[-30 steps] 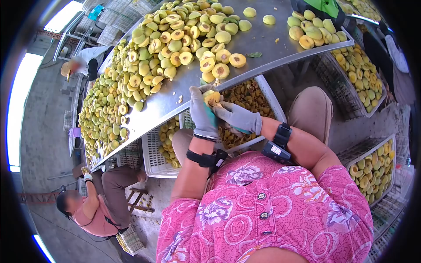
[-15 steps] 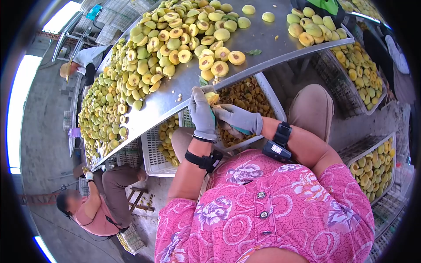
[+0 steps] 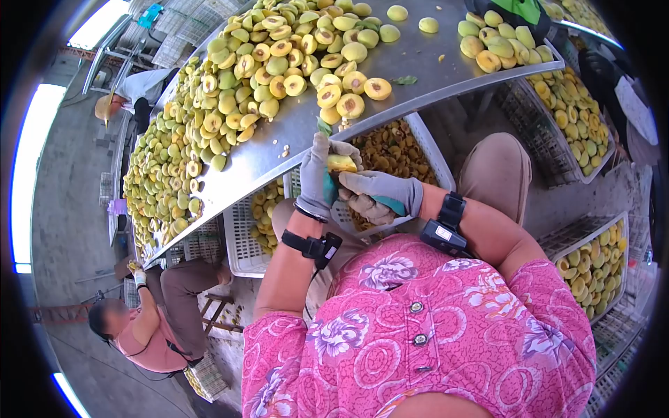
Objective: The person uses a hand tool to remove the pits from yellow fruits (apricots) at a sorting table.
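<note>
My left hand [image 3: 319, 175], in a grey glove with a teal palm, is closed around a yellow apricot half [image 3: 341, 164] just off the table's near edge. My right hand [image 3: 382, 193], gloved the same way, is closed close beside the fruit, its thumb and fingertips pressed together. What those right fingers hold, if anything, is hidden. Below both hands stands a white crate [image 3: 433, 150] of brownish fruit pieces. On the metal table [image 3: 411, 94] lies a large heap of halved yellow-green apricots [image 3: 279, 66], some showing brown pit hollows.
A smaller apricot pile [image 3: 498, 45] lies at the table's right end. White crates of fruit [image 3: 240, 244] stand under the table, with more crates [image 3: 592, 268] at my right. One co-worker [image 3: 153, 320] sits at lower left; another [image 3: 132, 94] bends at upper left.
My left hand has shifted slightly right and turned, and more of the apricot half's flat side shows. My right hand has moved slightly right, its lower fingers now more visible.
</note>
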`<state>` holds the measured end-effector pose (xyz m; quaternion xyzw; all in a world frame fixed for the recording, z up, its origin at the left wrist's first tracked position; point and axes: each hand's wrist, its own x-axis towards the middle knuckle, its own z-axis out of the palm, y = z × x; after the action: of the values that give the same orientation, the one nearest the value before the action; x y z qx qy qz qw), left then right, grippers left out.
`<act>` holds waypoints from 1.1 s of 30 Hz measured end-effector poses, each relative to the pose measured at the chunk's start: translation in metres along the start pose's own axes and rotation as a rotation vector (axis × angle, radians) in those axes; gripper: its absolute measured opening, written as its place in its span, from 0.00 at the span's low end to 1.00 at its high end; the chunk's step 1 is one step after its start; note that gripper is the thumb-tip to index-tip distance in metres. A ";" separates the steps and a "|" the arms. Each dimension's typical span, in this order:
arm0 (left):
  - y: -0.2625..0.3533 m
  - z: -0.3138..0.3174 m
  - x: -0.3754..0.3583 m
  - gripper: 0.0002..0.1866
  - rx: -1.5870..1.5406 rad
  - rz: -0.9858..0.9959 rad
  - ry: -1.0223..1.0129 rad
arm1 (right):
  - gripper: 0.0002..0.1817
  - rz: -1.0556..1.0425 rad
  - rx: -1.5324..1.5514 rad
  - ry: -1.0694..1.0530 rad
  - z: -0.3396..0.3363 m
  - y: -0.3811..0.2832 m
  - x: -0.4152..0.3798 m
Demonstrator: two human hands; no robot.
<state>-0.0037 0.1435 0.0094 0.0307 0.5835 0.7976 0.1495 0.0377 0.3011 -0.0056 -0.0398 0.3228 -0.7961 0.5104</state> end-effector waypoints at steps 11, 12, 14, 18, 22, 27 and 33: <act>-0.008 -0.003 -0.005 0.31 -0.245 0.018 -0.090 | 0.19 0.069 0.201 -0.112 -0.013 0.005 0.002; 0.000 -0.009 -0.003 0.31 -0.036 -0.033 -0.091 | 0.19 0.062 0.162 -0.121 -0.015 0.004 0.003; 0.020 -0.008 -0.009 0.30 0.195 -0.146 -0.085 | 0.19 0.057 0.126 -0.133 -0.015 0.006 0.004; 0.008 -0.016 -0.004 0.30 0.221 -0.115 -0.125 | 0.19 0.120 0.232 -0.234 -0.017 0.013 0.012; -0.009 -0.007 -0.012 0.28 -0.061 -0.048 -0.007 | 0.18 0.144 0.356 -0.246 -0.017 0.017 0.009; -0.025 -0.010 -0.013 0.27 -0.377 -0.074 0.012 | 0.18 0.120 0.292 -0.237 -0.015 0.020 0.008; -0.026 -0.013 -0.017 0.24 -0.664 -0.104 -0.069 | 0.19 0.144 0.311 -0.293 -0.014 0.019 0.013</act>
<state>0.0144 0.1335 -0.0171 -0.0224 0.2873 0.9339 0.2116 0.0413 0.2921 -0.0308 -0.0528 0.1208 -0.7836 0.6072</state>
